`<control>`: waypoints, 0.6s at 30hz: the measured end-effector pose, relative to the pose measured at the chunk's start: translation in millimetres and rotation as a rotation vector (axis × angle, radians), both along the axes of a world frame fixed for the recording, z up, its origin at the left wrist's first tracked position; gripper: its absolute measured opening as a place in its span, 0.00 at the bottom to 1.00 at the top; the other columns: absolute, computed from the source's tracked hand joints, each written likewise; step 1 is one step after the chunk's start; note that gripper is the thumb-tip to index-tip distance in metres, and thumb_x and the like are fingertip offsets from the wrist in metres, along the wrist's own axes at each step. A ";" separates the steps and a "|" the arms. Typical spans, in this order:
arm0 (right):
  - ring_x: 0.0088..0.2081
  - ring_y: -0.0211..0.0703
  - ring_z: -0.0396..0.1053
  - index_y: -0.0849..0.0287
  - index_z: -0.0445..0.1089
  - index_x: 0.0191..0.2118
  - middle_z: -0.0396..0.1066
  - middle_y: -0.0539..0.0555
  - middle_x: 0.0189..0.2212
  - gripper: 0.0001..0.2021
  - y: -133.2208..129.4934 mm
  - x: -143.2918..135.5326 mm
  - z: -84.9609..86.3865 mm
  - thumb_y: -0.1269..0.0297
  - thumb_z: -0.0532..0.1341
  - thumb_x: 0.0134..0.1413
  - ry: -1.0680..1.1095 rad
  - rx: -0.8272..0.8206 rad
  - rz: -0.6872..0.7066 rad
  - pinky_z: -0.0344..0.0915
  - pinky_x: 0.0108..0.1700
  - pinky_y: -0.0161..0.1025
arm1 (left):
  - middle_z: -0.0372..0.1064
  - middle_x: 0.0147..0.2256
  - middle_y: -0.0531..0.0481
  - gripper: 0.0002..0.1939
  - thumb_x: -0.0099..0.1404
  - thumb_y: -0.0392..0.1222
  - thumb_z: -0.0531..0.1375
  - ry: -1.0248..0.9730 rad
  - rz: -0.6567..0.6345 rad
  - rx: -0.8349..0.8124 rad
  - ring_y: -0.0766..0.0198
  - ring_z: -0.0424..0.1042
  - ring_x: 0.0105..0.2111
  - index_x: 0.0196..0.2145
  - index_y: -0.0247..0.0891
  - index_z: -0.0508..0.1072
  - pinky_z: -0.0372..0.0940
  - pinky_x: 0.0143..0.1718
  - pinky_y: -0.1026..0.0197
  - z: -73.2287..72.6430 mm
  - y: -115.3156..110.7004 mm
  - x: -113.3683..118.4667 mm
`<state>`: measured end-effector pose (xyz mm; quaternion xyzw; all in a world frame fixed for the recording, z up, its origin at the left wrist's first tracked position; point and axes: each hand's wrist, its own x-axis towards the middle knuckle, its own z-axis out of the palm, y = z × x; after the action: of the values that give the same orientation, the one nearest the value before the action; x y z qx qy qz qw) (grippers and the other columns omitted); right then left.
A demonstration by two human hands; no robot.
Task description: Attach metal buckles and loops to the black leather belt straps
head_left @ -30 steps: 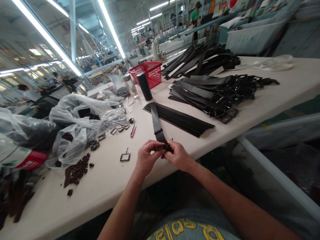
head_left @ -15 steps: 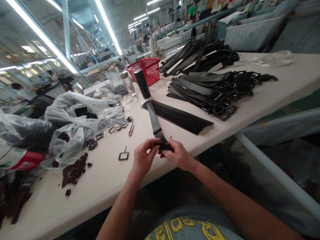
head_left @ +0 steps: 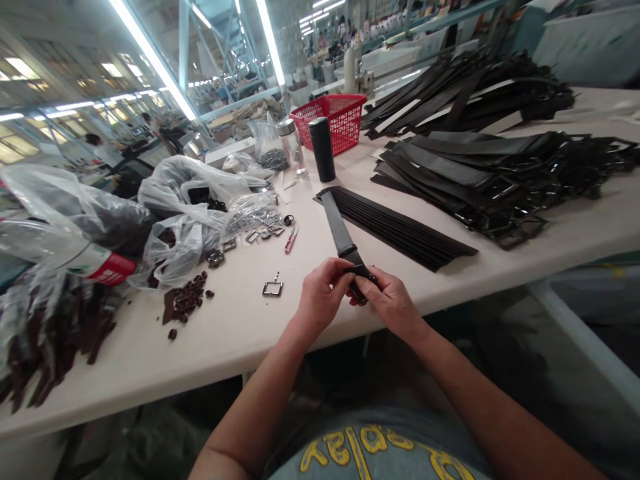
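Observation:
My left hand (head_left: 320,297) and my right hand (head_left: 389,303) meet at the near end of a black belt strap (head_left: 338,230), both pinching it just over the table's front edge. The strap runs away from me onto a flat row of black straps (head_left: 400,227). A small loop sits on the strap just beyond my fingers. What lies between my fingertips is hidden. A loose metal buckle (head_left: 273,287) rests on the table to the left of my left hand.
Piles of finished black belts (head_left: 500,180) fill the right side of the white table (head_left: 240,327). Plastic bags (head_left: 185,213) of hardware, small brown pieces (head_left: 187,301), a red clipper (head_left: 291,238), a black bottle (head_left: 322,149) and a red basket (head_left: 336,120) lie left and behind.
My view has shifted, so everything sits further right in the frame. Both hands stay on the strap end, fingers working closer together.

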<state>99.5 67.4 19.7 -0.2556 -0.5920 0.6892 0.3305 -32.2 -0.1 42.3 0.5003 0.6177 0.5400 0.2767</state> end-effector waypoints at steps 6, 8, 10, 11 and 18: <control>0.24 0.37 0.70 0.60 0.70 0.36 0.72 0.51 0.25 0.15 -4.4 -1.1 -0.2 0.51 0.61 0.56 0.014 0.041 -0.046 0.72 0.27 0.35 | 0.68 0.24 0.58 0.08 0.58 0.39 0.66 -0.176 0.122 0.053 0.70 0.70 0.21 0.33 0.39 0.69 0.66 0.24 0.67 -2.2 -1.0 6.4; 0.22 0.36 0.69 0.60 0.70 0.35 0.72 0.50 0.23 0.13 -6.3 0.3 0.4 0.54 0.60 0.57 0.010 0.064 -0.069 0.70 0.26 0.34 | 0.68 0.24 0.58 0.11 0.57 0.41 0.68 -0.256 0.152 0.080 0.70 0.70 0.21 0.33 0.38 0.69 0.66 0.25 0.67 -3.5 -3.8 5.1; 0.21 0.36 0.69 0.60 0.69 0.32 0.71 0.50 0.21 0.12 -7.9 2.5 0.5 0.55 0.59 0.57 0.003 0.062 -0.074 0.69 0.25 0.34 | 0.70 0.26 0.56 0.13 0.58 0.46 0.68 -0.372 0.191 0.077 0.70 0.71 0.23 0.32 0.37 0.69 0.67 0.27 0.68 -5.0 -5.6 1.7; 0.20 0.36 0.68 0.60 0.68 0.31 0.71 0.50 0.21 0.12 -8.5 3.7 0.3 0.56 0.59 0.57 0.000 0.058 -0.071 0.68 0.25 0.34 | 0.71 0.27 0.54 0.14 0.59 0.48 0.67 -0.455 0.211 0.063 0.70 0.72 0.24 0.33 0.36 0.70 0.67 0.27 0.68 -5.5 -5.5 -0.5; 0.20 0.37 0.68 0.59 0.67 0.29 0.70 0.49 0.20 0.10 -7.9 6.8 -3.3 0.59 0.58 0.56 -0.012 0.089 0.024 0.67 0.25 0.34 | 0.78 0.42 0.41 0.21 0.69 0.55 0.55 -1.067 0.124 -0.126 0.60 0.78 0.40 0.43 0.33 0.75 0.71 0.43 0.60 5.9 12.0 -0.9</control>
<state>106.2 59.4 16.5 -0.2375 -0.6271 0.6645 0.3297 -33.0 11.9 48.1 0.1017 0.4511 0.6964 0.5488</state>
